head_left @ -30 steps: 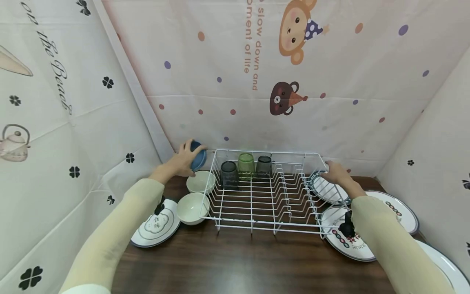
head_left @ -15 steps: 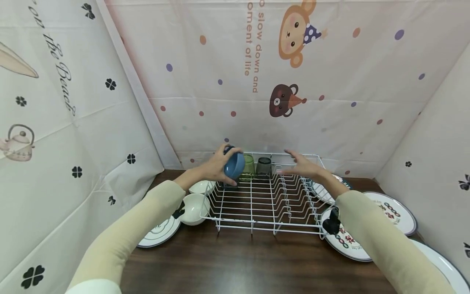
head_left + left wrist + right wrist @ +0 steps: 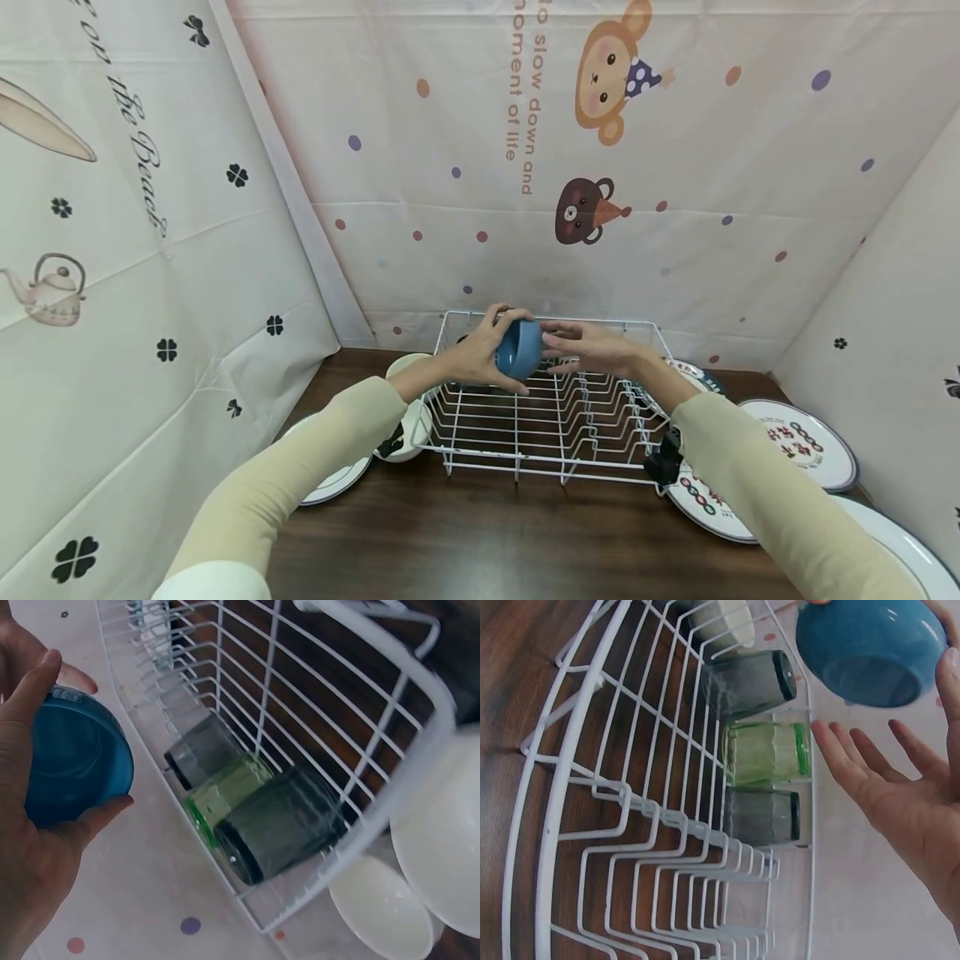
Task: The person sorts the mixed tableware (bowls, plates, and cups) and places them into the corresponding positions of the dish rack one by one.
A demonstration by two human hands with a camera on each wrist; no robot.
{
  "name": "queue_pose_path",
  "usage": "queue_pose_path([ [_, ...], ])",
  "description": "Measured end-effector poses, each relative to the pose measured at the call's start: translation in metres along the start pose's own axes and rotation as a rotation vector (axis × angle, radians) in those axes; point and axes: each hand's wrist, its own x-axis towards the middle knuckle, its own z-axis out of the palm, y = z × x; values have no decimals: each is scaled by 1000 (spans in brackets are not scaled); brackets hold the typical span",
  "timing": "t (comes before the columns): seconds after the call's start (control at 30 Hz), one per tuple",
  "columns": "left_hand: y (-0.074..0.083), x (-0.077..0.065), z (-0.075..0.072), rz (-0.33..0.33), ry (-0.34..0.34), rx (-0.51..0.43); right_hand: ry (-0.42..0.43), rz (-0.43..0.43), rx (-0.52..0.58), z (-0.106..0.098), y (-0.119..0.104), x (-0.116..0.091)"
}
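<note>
The person's left hand (image 3: pixel 474 360) grips a blue bowl (image 3: pixel 522 350), tipped on its side, over the wire dish rack (image 3: pixel 547 847). The right hand (image 3: pixel 600 348) is spread wide beside the bowl's base — whether its thumb touches is hard to tell. In the rack, a green glass (image 3: pixel 765 754) stands between two grey glasses (image 3: pixel 751 684).

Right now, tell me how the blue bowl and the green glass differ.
The blue bowl looks opaque; the green glass is see-through.
The blue bowl is wide and rounded; the green glass is narrower, with straighter sides.
The blue bowl is tipped sideways in the left hand; the green glass stands base up in the white wire rack.
Both are hollow vessels with a glossy surface.
</note>
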Motion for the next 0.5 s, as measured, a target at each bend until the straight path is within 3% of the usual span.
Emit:
queue_pose_path([
  [0.33,9,9,7,-22,82,-132,-24,-12,165,6,0,2],
  [0.5,11,13,5,16,101,-99,-58,-25,225,8,0,1],
])
